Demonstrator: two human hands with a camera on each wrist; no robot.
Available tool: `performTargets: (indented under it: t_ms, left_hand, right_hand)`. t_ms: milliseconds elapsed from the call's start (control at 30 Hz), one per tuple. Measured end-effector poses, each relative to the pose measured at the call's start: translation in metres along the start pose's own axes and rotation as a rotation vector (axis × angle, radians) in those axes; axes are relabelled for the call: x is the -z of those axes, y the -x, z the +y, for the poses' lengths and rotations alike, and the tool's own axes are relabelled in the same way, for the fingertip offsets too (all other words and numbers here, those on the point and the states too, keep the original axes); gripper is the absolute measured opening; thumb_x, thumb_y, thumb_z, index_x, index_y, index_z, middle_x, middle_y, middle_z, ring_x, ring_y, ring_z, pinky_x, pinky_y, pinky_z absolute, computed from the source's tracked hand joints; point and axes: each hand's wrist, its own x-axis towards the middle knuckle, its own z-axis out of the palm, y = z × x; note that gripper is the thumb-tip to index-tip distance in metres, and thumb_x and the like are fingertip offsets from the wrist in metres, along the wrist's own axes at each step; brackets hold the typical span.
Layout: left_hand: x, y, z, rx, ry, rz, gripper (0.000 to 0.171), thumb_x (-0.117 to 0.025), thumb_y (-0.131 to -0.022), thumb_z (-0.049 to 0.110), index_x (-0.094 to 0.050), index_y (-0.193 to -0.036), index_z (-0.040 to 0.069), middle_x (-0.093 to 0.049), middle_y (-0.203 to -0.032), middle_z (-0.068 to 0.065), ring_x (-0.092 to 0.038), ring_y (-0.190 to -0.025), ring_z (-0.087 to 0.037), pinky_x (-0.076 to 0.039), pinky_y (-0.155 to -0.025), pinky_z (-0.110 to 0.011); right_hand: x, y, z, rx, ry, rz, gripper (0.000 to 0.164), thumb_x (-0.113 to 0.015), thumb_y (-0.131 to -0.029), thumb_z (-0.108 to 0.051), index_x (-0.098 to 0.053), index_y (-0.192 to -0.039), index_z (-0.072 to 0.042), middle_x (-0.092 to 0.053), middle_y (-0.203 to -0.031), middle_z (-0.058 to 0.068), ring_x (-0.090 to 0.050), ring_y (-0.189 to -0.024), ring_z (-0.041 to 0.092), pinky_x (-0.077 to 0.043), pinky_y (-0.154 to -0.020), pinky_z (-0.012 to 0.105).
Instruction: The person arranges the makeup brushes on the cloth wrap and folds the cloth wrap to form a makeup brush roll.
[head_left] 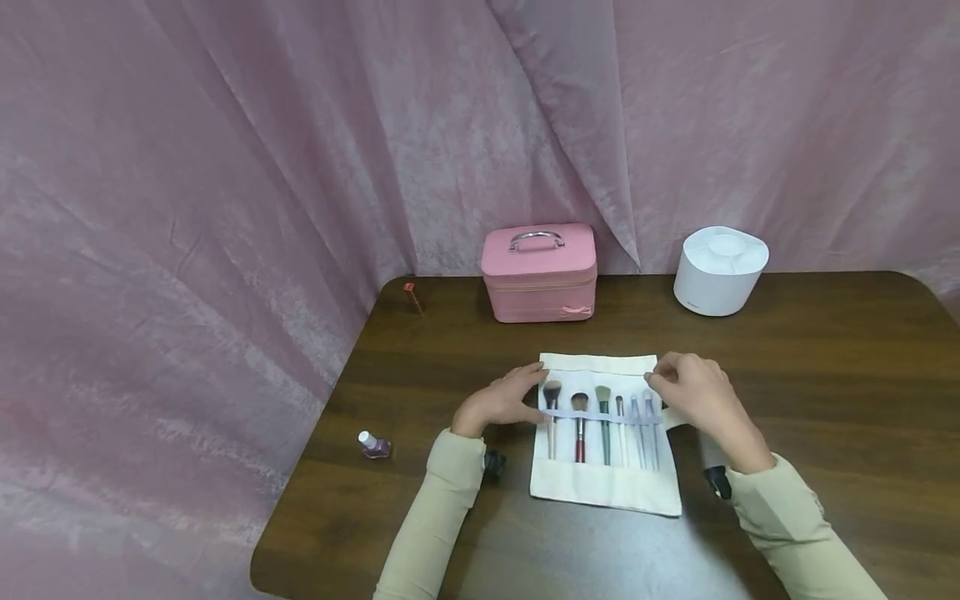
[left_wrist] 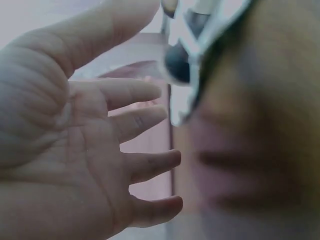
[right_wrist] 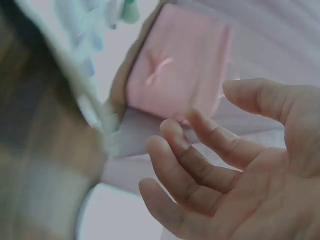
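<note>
A white fabric brush roll (head_left: pixel 606 492) lies unfolded on the table, with several makeup brushes in a row under a lilac band (head_left: pixel 592 415). From left come a dark fluffy brush (head_left: pixel 552 392), a red-handled brush (head_left: pixel 580 429), a green brush (head_left: pixel 604 417) and slimmer ones in white and pale blue. My left hand (head_left: pixel 508 398) is at the roll's upper left edge, its fingers spread and the palm bare in the left wrist view. By the upper right corner is my right hand (head_left: pixel 693 392), fingers loosely bent, with nothing between thumb and fingers in the right wrist view.
Behind the roll stands a pink vanity case (head_left: pixel 538 283) with a metal handle. A white round organizer (head_left: pixel 720 275) is at the back right. Purple nail polish (head_left: pixel 375 446) lies on the left, and a thin red-capped tube (head_left: pixel 412 296) at the back left corner. Pink curtains (head_left: pixel 300 167) hang behind.
</note>
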Motion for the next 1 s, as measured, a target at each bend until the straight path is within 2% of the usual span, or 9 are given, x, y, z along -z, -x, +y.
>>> performTargets:
  t_ms: [133, 267, 367, 567, 767, 1000]
  left_hand:
    - [0.013, -0.006, 0.016, -0.061, 0.002, 0.029, 0.068, -0.066, -0.099, 0.026, -0.035, -0.158, 0.007, -0.024, -0.166, -0.010, -0.021, -0.152, -0.028, -0.022, -0.119, -0.052]
    - [0.022, -0.018, 0.030, -0.127, 0.016, 0.043, 0.060, -0.056, -0.105, 0.030, -0.036, -0.157, 0.007, -0.028, -0.165, -0.011, -0.024, -0.151, -0.025, -0.023, -0.120, -0.044]
    - [0.024, -0.029, 0.038, -0.165, 0.037, 0.033, 0.056, -0.049, -0.108, 0.034, -0.038, -0.157, 0.009, -0.034, -0.162, -0.010, -0.028, -0.150, -0.023, -0.025, -0.119, -0.039]
    - [0.019, -0.052, 0.044, -0.240, 0.073, -0.009, 0.052, -0.041, -0.110, 0.036, -0.046, -0.153, 0.007, -0.046, -0.155, -0.007, -0.040, -0.143, -0.020, -0.032, -0.115, -0.032]
    - [0.008, -0.066, 0.048, -0.229, 0.096, -0.060, 0.053, -0.040, -0.110, 0.038, -0.047, -0.152, 0.006, -0.046, -0.155, -0.008, -0.040, -0.143, -0.019, -0.033, -0.114, -0.031]
    - [-0.004, -0.071, 0.050, -0.177, 0.077, -0.111, 0.056, -0.042, -0.108, 0.042, -0.045, -0.153, 0.008, -0.043, -0.157, -0.006, -0.037, -0.144, -0.017, -0.033, -0.113, -0.029]
  right_hand:
    - [-0.002, 0.009, -0.019, 0.054, 0.012, 0.010, 0.027, -0.065, -0.095, -0.015, -0.069, -0.107, 0.010, -0.069, -0.099, 0.023, -0.064, -0.090, 0.038, -0.051, -0.075, 0.054]
    - [-0.016, 0.017, -0.035, 0.103, 0.028, -0.017, 0.027, -0.063, -0.096, -0.014, -0.070, -0.110, 0.008, -0.069, -0.105, 0.024, -0.066, -0.093, 0.038, -0.053, -0.077, 0.055]
    - [-0.030, 0.024, -0.043, 0.174, 0.043, -0.030, 0.023, -0.059, -0.097, -0.011, -0.071, -0.109, 0.006, -0.069, -0.100, 0.018, -0.066, -0.088, 0.032, -0.054, -0.075, 0.052]
    - [-0.058, 0.049, -0.052, 0.336, 0.054, -0.067, 0.021, -0.061, -0.092, -0.003, -0.070, -0.109, 0.003, -0.067, -0.103, 0.011, -0.065, -0.095, 0.029, -0.053, -0.081, 0.049]
    - [-0.076, 0.062, -0.054, 0.470, 0.073, -0.144, 0.021, -0.063, -0.086, -0.003, -0.069, -0.106, 0.000, -0.062, -0.092, 0.004, -0.061, -0.083, 0.023, -0.051, -0.072, 0.042]
    - [-0.078, 0.068, -0.050, 0.469, 0.090, -0.206, 0.021, -0.064, -0.086, -0.005, -0.067, -0.106, 0.001, -0.060, -0.094, 0.005, -0.061, -0.086, 0.027, -0.051, -0.074, 0.043]
